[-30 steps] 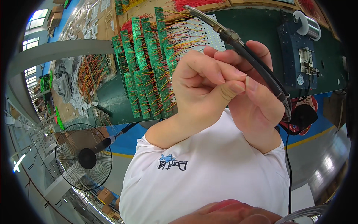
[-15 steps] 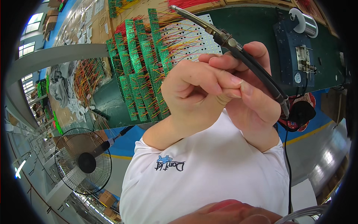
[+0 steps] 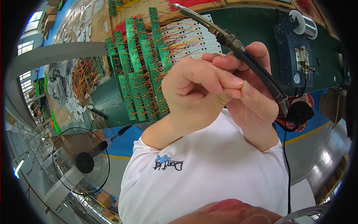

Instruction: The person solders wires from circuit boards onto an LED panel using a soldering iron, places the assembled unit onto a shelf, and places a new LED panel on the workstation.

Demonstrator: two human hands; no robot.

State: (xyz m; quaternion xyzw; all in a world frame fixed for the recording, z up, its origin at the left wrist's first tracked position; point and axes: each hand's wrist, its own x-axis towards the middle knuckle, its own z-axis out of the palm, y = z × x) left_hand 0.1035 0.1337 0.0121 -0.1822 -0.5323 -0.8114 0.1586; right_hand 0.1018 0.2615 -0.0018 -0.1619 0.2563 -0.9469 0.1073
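Both hands meet in front of my chest, over the near edge of the green bench. My right hand [image 3: 257, 100] carries a soldering iron [image 3: 257, 67], which rests across its fingers with the metal tip slanting up and left. The thumb of that hand presses against the fingertips of my left hand [image 3: 197, 89]. My left thumb and forefinger are pinched together; whatever lies between them, if anything, is too small or hidden. Behind my left hand are rows of green circuit boards [image 3: 152, 71] with red and yellow wires, beside a white perforated board [image 3: 201, 41].
At the back right sits a dark blue box [image 3: 287, 48] with a metal fixture and a solder wire spool [image 3: 307, 28]. Bundled wires [image 3: 86, 80] lie at the left. A black fan [image 3: 82, 162] stands at lower left. The iron's cable [image 3: 286, 156] hangs at my right.
Both hands keep the same pinched pose, with the soldering iron still in the right one. Only a very slight shift of hands and view shows.
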